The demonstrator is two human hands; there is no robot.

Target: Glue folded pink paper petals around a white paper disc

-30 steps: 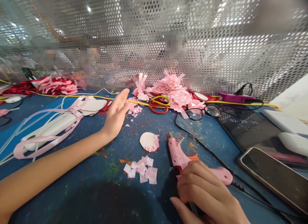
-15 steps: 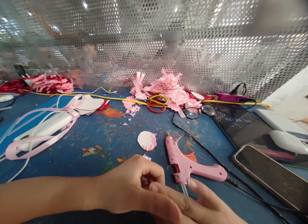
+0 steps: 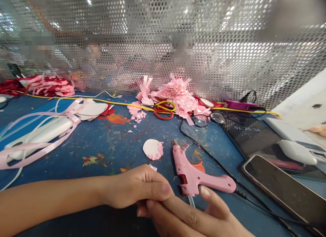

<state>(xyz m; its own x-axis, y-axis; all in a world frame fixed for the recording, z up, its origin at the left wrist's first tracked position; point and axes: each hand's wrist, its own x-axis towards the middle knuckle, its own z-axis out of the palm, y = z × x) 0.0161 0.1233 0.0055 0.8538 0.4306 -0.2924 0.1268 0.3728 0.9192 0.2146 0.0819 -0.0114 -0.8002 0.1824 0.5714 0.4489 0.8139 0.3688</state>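
At the bottom middle, my left hand (image 3: 142, 189) is closed, its thumb and fingers wrapped over the index finger of my right hand (image 3: 196, 213). The right fingers are stretched out toward the left hand and its thumb is raised apart. No object shows between the hands, though the fingertips are partly hidden. Just beyond the right thumb lies a pink hot glue gun (image 3: 187, 172) with a clear glue stick in its rear. A white paper disc (image 3: 151, 148), with pink frilled ribbon along its right edge, lies in front of the left hand. A small pink scrap (image 3: 152, 167) lies below the disc.
Scissors (image 3: 165, 109) and a heap of pink fringed ribbon (image 3: 178, 94) lie against the perforated metal screen (image 3: 142, 53). Glasses (image 3: 209, 120), a phone (image 3: 285, 189) and a glue-gun cord are right. White cards (image 3: 93, 109) and looped ribbon (image 3: 46, 148) are left.
My left thumb has moved up from low over the right hand onto its index finger, and the left fingers have closed around it. The view has shifted slightly; the glue gun and disc stay put.
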